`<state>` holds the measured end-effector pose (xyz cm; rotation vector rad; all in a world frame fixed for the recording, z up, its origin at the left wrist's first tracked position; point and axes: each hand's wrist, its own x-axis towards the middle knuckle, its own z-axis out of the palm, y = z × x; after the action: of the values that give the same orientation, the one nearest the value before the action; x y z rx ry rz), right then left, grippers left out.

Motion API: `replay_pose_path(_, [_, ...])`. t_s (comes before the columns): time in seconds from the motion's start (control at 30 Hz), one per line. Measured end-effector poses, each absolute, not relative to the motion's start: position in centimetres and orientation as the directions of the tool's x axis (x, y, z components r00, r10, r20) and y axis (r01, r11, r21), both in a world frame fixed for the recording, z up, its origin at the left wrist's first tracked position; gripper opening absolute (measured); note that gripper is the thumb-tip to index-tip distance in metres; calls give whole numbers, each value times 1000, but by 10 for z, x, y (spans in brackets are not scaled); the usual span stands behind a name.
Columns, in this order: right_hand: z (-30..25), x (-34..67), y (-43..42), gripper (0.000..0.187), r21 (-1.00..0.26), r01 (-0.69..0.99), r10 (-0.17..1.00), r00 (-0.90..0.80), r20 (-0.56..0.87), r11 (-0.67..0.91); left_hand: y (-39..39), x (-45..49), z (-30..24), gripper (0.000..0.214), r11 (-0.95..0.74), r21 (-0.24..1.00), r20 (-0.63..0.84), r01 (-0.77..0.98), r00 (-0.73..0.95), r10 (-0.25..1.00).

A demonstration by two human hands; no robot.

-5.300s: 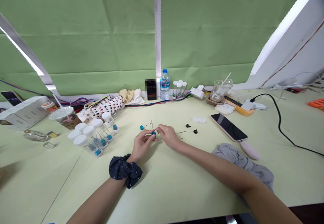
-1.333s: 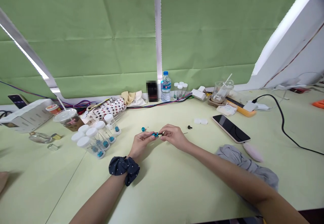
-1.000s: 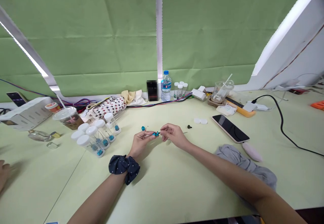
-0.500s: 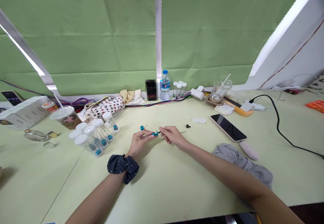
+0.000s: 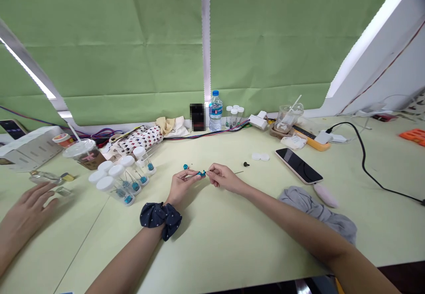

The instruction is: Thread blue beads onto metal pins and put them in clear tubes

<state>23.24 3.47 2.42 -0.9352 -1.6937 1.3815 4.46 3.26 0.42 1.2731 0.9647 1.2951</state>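
Observation:
My left hand pinches a small shiny blue part between thumb and fingertips, a dark polka-dot scrunchie round its wrist. Right beside that part, the fingers of my right hand are pinched together at its edge; what they hold is too small to make out. A thin metal rod shows just beyond my right hand, and I cannot tell whether it is held or lies on the table. Behind my left hand sits another small blue piece. A small black piece lies to the right.
White-capped clear vials with blue parts stand left. Another person's hand reaches by a small glass cap. White lids, a phone and a grey cloth lie right. A water bottle stands behind.
Another person's hand has come in from the left. The dark tip between my two hands no longer shows, and my right fingers sit closer to the blue part.

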Motion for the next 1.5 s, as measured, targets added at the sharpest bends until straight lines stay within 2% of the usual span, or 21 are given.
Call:
replay_pose_path(0.3, [27, 238, 37, 20, -906, 205, 851, -466, 242, 370, 32, 45, 6, 18, -136, 984, 148, -116, 99, 984])
replay_pose_path(0.5, [21, 239, 39, 20, -891, 225, 845, -470, 256, 395, 32, 45, 6, 18, -140, 983, 151, -118, 94, 984])
replay_pose_path(0.67, [18, 238, 41, 24, -955, 103, 879, -429, 210, 278, 31, 45, 6, 16, -174, 978, 187, -114, 111, 976])
replay_pose_path(0.8, [21, 236, 39, 30, -991, 10, 894, -434, 113, 130, 31, 45, 6, 14, -177, 978, 192, -111, 139, 972])
replay_pose_path(1.1, [19, 234, 38, 58, -995, 89, 919, -387, -70, -38, 28, 47, 6, 14, -161, 980, 179, -115, 171, 969])
replay_pose_path(1.2, [21, 235, 39, 54, -997, 25, 880, -469, -74, -71, 29, 47, 6, 16, -160, 979, 175, -129, 117, 978])
replay_pose_path(1.3, [23, 237, 40, 46, -996, 36, 853, -514, -89, -82, 30, 46, 6, 16, -160, 976, 176, -149, 105, 979])
replay_pose_path(1.4, [23, 237, 40, 44, -994, 55, 871, -479, -112, -98, 31, 46, 6, 15, -173, 974, 191, -145, 124, 974])
replay_pose_path(1.5, [22, 235, 40, 39, -995, 4, 894, -437, -95, -104, 29, 46, 6, 14, -177, 973, 199, -149, 145, 969])
